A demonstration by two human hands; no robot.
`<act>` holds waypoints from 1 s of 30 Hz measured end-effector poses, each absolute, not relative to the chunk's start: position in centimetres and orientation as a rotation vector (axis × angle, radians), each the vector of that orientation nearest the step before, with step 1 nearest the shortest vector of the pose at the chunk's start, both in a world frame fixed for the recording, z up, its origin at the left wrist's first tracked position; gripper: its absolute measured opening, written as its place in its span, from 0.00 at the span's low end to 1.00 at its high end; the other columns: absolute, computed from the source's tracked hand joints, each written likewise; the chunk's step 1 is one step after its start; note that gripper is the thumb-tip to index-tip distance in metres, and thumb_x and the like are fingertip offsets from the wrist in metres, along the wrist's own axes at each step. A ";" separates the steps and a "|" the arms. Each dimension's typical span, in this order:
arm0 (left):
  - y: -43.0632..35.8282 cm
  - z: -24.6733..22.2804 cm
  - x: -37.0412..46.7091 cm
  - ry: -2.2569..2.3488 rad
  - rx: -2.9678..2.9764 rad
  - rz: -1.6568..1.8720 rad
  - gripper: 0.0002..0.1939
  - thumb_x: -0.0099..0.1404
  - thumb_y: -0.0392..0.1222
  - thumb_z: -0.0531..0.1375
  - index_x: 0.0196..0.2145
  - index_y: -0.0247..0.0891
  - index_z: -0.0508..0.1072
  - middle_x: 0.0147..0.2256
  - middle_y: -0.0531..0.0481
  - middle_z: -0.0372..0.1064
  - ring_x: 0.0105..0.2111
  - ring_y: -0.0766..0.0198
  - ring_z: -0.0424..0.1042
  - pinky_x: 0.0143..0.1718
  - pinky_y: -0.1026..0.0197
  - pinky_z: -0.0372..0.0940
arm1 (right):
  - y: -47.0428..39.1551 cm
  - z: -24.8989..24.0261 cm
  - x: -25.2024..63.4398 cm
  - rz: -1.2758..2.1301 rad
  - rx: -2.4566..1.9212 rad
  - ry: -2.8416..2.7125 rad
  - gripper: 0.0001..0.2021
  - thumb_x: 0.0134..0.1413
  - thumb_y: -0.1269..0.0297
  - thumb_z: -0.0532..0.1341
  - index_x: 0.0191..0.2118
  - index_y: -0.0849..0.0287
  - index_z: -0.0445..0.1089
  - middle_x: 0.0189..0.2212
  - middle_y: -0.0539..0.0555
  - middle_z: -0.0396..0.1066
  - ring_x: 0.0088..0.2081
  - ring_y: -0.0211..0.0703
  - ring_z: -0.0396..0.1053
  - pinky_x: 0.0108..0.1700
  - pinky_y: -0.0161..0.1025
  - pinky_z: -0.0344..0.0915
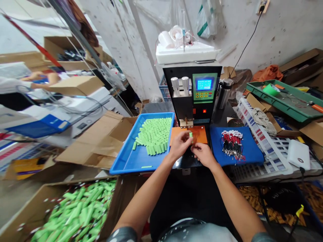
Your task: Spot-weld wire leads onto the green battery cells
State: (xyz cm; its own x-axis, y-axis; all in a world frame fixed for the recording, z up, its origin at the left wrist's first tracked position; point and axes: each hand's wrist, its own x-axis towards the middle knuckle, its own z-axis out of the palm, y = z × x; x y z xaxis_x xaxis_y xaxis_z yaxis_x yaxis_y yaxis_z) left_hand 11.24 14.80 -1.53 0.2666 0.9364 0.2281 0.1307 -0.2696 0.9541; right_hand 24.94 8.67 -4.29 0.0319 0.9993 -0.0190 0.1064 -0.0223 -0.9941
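Observation:
My left hand (181, 144) is closed on a small green cylindrical battery cell (190, 134), held upright before the electrode tips of a black spot welder (181, 111). Just right of it, my right hand (202, 153) is pinched shut near the cell's lower end; whatever its fingertips hold is too small to make out. Both hands are over the front of the orange work plate (175, 135). To the left, many green cells (155, 132) stand and lie in a blue tray (121, 158). Red and black wire leads with white connectors (232, 144) lie on a blue cloth (217, 137) to the right.
A cardboard box (22, 215) of wired green cells stands at lower left. A white plastic basket (267, 148) and green tray (290, 107) are at right. Behind the welder's right side stands a metal flask (224, 94). Another person's arm (42, 80) shows at far left.

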 end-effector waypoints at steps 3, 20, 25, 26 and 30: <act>14.5 -1.9 10.8 1.016 1.571 1.059 0.18 0.61 0.46 0.62 0.46 0.38 0.66 0.25 0.57 0.64 0.23 0.69 0.65 0.26 0.66 0.60 | 8.7 -4.1 25.5 1.304 -1.199 -1.147 0.14 0.49 0.53 0.65 0.28 0.60 0.70 0.16 0.46 0.66 0.14 0.31 0.58 0.16 0.29 0.54; 15.9 -3.0 9.9 1.008 1.678 1.018 0.12 0.64 0.45 0.59 0.42 0.35 0.71 0.27 0.53 0.67 0.25 0.68 0.64 0.28 0.64 0.60 | 11.7 -3.1 25.7 1.354 -1.011 -0.691 0.17 0.36 0.55 0.73 0.27 0.62 0.72 0.24 0.51 0.73 0.22 0.32 0.66 0.19 0.28 0.59; 17.5 -2.9 9.9 1.151 1.906 0.988 0.09 0.62 0.44 0.61 0.34 0.35 0.76 0.25 0.51 0.69 0.26 0.65 0.66 0.29 0.63 0.60 | 12.9 -3.2 25.9 1.265 -1.043 -0.729 0.15 0.38 0.55 0.71 0.28 0.61 0.72 0.20 0.48 0.69 0.19 0.31 0.62 0.18 0.28 0.58; 17.9 -3.0 10.0 1.145 1.909 0.980 0.09 0.62 0.43 0.61 0.35 0.35 0.77 0.26 0.50 0.70 0.26 0.65 0.66 0.28 0.63 0.60 | 13.3 -3.2 25.8 1.243 -1.058 -0.747 0.15 0.38 0.55 0.71 0.28 0.61 0.72 0.18 0.47 0.67 0.17 0.31 0.61 0.17 0.29 0.57; 18.9 -4.1 10.2 1.100 1.898 0.975 0.11 0.63 0.42 0.60 0.40 0.36 0.78 0.30 0.49 0.75 0.28 0.63 0.70 0.30 0.63 0.63 | 14.7 -2.9 25.3 1.173 -1.127 -0.816 0.14 0.40 0.55 0.68 0.26 0.61 0.70 0.14 0.45 0.64 0.15 0.30 0.57 0.16 0.29 0.54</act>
